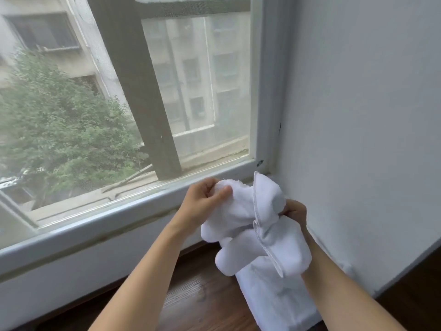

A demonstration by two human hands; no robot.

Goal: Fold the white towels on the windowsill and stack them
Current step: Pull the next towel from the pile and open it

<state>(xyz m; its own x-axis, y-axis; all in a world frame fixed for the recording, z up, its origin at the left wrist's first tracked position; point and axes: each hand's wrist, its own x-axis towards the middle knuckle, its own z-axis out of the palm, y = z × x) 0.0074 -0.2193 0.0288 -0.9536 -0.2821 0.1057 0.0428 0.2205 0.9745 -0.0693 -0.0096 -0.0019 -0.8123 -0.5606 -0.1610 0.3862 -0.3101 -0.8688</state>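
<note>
Head view: stack of folded white towels [276,297] nearest, lying on the dark wooden windowsill [191,290] against the white wall [358,115]. Above it, a crumpled white towel [255,225] held in the air. Left hand [205,199] pinches its upper edge; right hand [294,212] grips the far side, fingers curled. Beyond: window frame [133,206], tree [59,130].

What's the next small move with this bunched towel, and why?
Probably draw the hands apart to spread it: the towel hangs crumpled between the left hand and right hand, above the folded towels, so it cannot be folded yet.
</note>
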